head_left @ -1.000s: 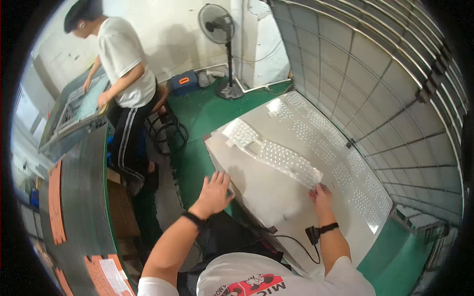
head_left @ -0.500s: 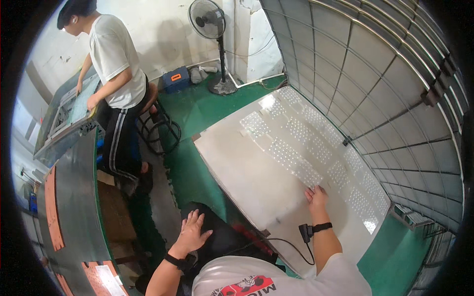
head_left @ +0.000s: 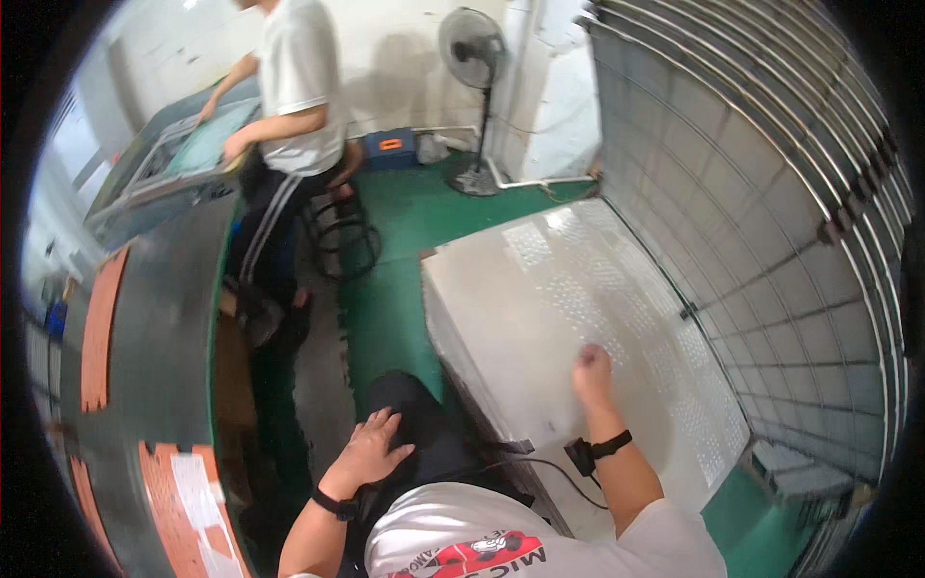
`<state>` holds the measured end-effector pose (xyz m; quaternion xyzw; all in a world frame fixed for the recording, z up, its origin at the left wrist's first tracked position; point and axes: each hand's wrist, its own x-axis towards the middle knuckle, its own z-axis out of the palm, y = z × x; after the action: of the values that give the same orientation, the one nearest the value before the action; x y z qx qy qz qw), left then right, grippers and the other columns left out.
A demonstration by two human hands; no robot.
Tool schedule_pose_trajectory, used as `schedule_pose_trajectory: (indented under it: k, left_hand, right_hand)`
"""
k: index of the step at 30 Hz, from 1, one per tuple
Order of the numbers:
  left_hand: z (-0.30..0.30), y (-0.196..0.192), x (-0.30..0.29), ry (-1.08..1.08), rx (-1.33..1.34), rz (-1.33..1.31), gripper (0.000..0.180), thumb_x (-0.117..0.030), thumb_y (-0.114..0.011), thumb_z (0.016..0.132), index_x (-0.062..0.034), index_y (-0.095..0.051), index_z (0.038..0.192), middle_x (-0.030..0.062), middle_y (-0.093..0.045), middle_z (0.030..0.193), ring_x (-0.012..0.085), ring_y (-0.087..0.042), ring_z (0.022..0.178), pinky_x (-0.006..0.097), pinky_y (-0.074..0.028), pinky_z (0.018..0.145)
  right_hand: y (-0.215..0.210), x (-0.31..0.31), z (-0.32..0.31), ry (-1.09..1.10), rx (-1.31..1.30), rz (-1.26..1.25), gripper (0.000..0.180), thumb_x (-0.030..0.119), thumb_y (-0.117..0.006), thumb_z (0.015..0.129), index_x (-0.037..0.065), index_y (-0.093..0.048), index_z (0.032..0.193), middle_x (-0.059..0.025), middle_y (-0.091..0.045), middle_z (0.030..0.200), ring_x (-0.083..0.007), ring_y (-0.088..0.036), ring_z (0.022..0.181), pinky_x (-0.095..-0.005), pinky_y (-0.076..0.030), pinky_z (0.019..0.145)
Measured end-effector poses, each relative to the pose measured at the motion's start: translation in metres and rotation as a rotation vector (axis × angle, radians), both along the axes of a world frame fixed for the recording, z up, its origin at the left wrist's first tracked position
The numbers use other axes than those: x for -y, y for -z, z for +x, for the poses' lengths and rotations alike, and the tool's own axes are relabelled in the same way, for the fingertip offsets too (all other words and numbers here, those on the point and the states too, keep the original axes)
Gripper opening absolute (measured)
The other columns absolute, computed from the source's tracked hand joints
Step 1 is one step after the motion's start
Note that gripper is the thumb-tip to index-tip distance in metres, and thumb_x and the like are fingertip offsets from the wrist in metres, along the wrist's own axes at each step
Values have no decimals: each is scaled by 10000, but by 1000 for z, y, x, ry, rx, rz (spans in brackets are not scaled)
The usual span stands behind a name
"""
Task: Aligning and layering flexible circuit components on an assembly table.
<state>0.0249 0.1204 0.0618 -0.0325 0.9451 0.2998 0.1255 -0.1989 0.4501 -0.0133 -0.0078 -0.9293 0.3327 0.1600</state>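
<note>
A large white sheet (head_left: 501, 299) patterned with rows of small clear pieces lies flat on top of a stack of such sheets. My right hand (head_left: 592, 371) rests palm down on the sheet's near right part, fingers together, holding nothing. My left hand (head_left: 369, 449) is off the stack, fingers spread, lying on my dark-trousered thigh below the stack's front edge. Both wrists wear black bands, and a black cable runs from the right one.
Another person (head_left: 289, 106) in a white shirt stands at the back left, bent over a framed machine bed (head_left: 173, 164). A grey conveyor (head_left: 154, 337) with orange panels curves along the left. A standing fan (head_left: 474, 58) is behind; a wire rack (head_left: 771, 193) rises on the right.
My left hand let go of the sheet's left edge and dropped to my thigh. The sheet, earlier lifted and bent, now lies flat on the stack. My right hand stays on it.
</note>
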Motion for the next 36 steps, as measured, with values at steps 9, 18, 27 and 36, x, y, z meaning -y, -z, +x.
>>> schedule_pose_trajectory:
  k: [9, 18, 27, 36]
  left_hand:
    - [10, -10, -13, -209, -601, 402, 376, 11, -540, 708, 0, -531, 1084, 233, -556, 1097, 415, -533, 972, 452, -461, 803]
    - [76, -40, -49, -290, -1105, 654, 454, 131, -478, 549, 16, -593, 973, 148, -595, 1000, 261, -528, 1042, 334, -392, 904]
    - [142, -60, -42, -546, -755, 646, 499, 138, -443, 570, 4, -596, 1026, 132, -623, 969, 261, -568, 978, 333, -435, 847]
    - [107, -39, -12, -211, -940, 1069, 458, 86, -416, 607, 54, -570, 1038, 146, -604, 1047, 218, -534, 1024, 309, -380, 911]
  right_hand:
    - [-236, 318, 186, -1639, 410, -495, 161, 42, -585, 839, -29, -589, 984, -82, -597, 948, -136, -580, 875, -263, -473, 782]
    - [-241, 354, 475, -2595, 571, 436, 310, 217, -567, 820, -63, -611, 944, -203, -644, 855, -274, -636, 820, -354, -486, 762]
    - [-216, 317, 585, -2694, -426, 1027, 366, 335, -571, 774, -11, -688, 798, -230, -651, 771, -363, -646, 769, -424, -513, 724]
    - [-299, 422, 519, -2595, 203, 1086, 227, 170, -548, 778, -42, -630, 768, -74, -568, 615, -150, -556, 602, -326, -455, 583]
